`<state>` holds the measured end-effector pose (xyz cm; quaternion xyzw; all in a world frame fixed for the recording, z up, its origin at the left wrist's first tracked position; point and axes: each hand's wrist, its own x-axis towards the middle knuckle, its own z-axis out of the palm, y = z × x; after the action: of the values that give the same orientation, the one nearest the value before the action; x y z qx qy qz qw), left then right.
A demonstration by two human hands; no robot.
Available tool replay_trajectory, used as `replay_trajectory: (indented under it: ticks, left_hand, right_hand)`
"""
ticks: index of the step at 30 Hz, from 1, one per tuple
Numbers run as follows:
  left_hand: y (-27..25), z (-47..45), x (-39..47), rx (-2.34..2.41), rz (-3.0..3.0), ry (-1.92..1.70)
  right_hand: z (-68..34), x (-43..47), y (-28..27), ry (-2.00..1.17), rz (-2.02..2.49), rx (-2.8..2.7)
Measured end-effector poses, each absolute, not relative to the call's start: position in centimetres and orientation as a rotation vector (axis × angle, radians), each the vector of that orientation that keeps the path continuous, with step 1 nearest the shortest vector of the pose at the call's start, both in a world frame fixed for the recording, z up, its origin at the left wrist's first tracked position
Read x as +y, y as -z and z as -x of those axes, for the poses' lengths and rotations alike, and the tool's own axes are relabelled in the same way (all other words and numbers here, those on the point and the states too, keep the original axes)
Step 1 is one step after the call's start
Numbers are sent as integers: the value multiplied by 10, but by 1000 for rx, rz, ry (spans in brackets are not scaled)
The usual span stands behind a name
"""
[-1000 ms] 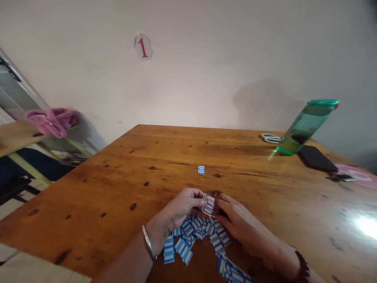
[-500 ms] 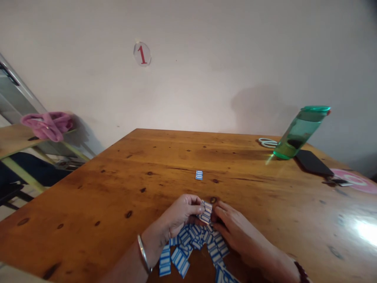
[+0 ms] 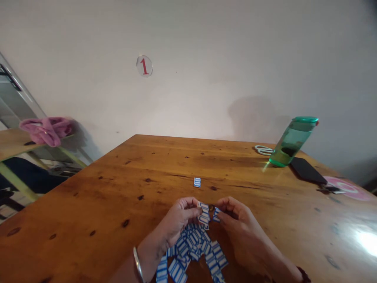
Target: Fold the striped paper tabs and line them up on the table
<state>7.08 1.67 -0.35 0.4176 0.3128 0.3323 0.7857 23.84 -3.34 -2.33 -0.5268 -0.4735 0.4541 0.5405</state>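
Note:
My left hand (image 3: 181, 218) pinches a small stack of blue-and-white label cards (image 3: 203, 213) between thumb and fingers, held above the pile. Close to its right, my right hand (image 3: 240, 220) grips another blue-and-white label card (image 3: 216, 214) by its edge; a narrow gap parts it from the left hand's stack. Below both hands a loose pile of such label cards (image 3: 191, 243) lies spread on the wooden table, partly hidden by the left hand. A single label card (image 3: 197, 182) lies apart, farther off on the table.
On the right of the wooden table (image 3: 165, 157) stand a green water bottle (image 3: 293, 142), a white cable (image 3: 263, 150), a black phone-like slab (image 3: 307, 170) and keys (image 3: 328, 189) near a pink round mark (image 3: 349, 188). A pink cloth (image 3: 47, 129) rests on another table at the left.
My right hand has moved away to the right from the left hand's stack, and a card now shows in its fingers. The view has tilted up slightly.

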Motion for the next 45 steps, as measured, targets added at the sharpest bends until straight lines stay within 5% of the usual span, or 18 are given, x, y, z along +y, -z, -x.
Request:
replay_trajectory:
  ticks: [19,30,45]
  left_hand:
    - [7,-80,8,790,-1542,-733]
    - [2,-78,14,840,-1051,-869]
    - [6,-83,11,889,-1141,-888]
  right_hand:
    - [-225,-41,19,-1480,973,-756]
    - [-240,-34,18,-1266,1079,-800]
    - [-232,-36,10,-1159,1209,-990]
